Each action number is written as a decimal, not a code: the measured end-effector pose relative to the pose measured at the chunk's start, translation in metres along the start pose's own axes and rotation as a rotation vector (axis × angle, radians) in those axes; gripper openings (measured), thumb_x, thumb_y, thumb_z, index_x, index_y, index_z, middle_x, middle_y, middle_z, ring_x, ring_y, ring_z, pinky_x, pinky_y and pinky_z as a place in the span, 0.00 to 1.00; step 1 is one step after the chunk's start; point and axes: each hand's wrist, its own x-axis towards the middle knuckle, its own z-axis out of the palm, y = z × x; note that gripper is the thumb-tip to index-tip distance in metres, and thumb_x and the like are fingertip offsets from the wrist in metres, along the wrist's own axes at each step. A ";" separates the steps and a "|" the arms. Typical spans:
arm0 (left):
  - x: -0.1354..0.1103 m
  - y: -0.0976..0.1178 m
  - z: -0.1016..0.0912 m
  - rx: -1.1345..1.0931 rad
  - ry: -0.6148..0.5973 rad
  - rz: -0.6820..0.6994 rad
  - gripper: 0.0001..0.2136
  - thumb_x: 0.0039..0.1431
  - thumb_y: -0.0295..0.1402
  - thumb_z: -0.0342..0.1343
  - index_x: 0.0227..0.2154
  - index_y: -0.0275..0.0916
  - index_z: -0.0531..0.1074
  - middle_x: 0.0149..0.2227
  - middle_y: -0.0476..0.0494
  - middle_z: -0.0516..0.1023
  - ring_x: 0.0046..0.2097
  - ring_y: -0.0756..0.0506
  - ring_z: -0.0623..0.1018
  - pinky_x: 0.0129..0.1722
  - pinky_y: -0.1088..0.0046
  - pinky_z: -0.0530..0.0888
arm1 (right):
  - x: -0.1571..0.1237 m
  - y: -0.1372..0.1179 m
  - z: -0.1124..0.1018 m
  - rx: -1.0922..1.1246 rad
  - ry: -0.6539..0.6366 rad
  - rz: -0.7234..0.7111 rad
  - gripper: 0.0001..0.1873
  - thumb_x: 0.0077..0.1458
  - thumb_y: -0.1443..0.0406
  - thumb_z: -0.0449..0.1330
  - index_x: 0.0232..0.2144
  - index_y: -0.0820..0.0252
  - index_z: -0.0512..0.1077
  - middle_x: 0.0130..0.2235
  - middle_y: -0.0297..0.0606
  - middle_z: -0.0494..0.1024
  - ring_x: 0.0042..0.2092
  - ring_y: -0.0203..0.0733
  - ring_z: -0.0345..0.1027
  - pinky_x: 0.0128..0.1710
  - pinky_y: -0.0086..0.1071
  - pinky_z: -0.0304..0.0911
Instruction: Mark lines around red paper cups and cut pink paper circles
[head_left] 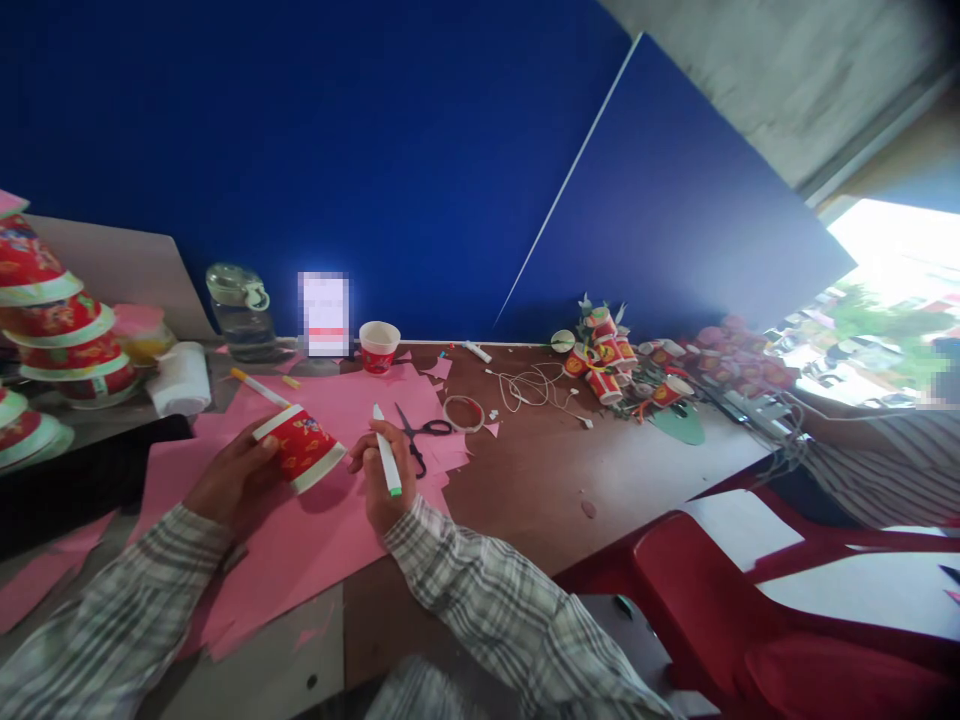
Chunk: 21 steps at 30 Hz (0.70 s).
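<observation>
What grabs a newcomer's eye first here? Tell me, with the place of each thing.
The left hand grips a red paper cup tilted over the pink paper at the desk's near edge, while the right hand holds a white marker beside it. Black scissors lie just behind the right hand, and a stack of red cups rises at the far left.
</observation>
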 end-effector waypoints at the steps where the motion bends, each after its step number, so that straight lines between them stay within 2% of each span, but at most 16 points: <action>1: 0.000 0.000 0.000 0.006 -0.003 -0.004 0.29 0.32 0.39 0.60 0.44 0.41 0.68 0.39 0.39 0.77 0.39 0.40 0.76 0.35 0.63 0.74 | 0.000 -0.002 0.000 -0.003 0.003 -0.007 0.16 0.59 0.62 0.48 0.48 0.61 0.60 0.30 0.36 0.70 0.25 0.32 0.65 0.29 0.30 0.67; 6: 0.002 0.001 -0.003 0.015 -0.012 0.008 0.30 0.32 0.38 0.61 0.45 0.42 0.67 0.41 0.38 0.76 0.39 0.41 0.75 0.34 0.64 0.74 | 0.000 -0.009 -0.005 -0.072 0.003 -0.059 0.17 0.60 0.58 0.48 0.47 0.62 0.64 0.31 0.38 0.70 0.25 0.32 0.66 0.29 0.30 0.67; 11: 0.002 0.001 -0.004 0.007 -0.008 -0.018 0.29 0.33 0.37 0.60 0.45 0.45 0.66 0.39 0.40 0.76 0.36 0.41 0.76 0.31 0.63 0.74 | -0.003 -0.007 -0.009 -0.089 -0.066 -0.024 0.16 0.60 0.58 0.49 0.44 0.62 0.67 0.32 0.40 0.71 0.29 0.35 0.68 0.30 0.30 0.66; 16: 0.005 0.000 -0.006 0.015 0.025 -0.023 0.29 0.33 0.37 0.59 0.45 0.48 0.65 0.40 0.42 0.76 0.34 0.43 0.76 0.29 0.65 0.74 | -0.008 0.000 -0.007 -0.044 -0.089 0.003 0.15 0.60 0.59 0.48 0.45 0.63 0.63 0.30 0.38 0.72 0.28 0.34 0.67 0.30 0.30 0.67; 21: 0.003 0.001 -0.002 0.034 0.030 0.030 0.30 0.31 0.37 0.61 0.44 0.46 0.66 0.39 0.43 0.77 0.34 0.44 0.76 0.30 0.67 0.74 | -0.008 -0.002 -0.006 -0.099 -0.128 -0.016 0.14 0.61 0.61 0.48 0.47 0.61 0.63 0.34 0.40 0.74 0.32 0.37 0.72 0.35 0.33 0.70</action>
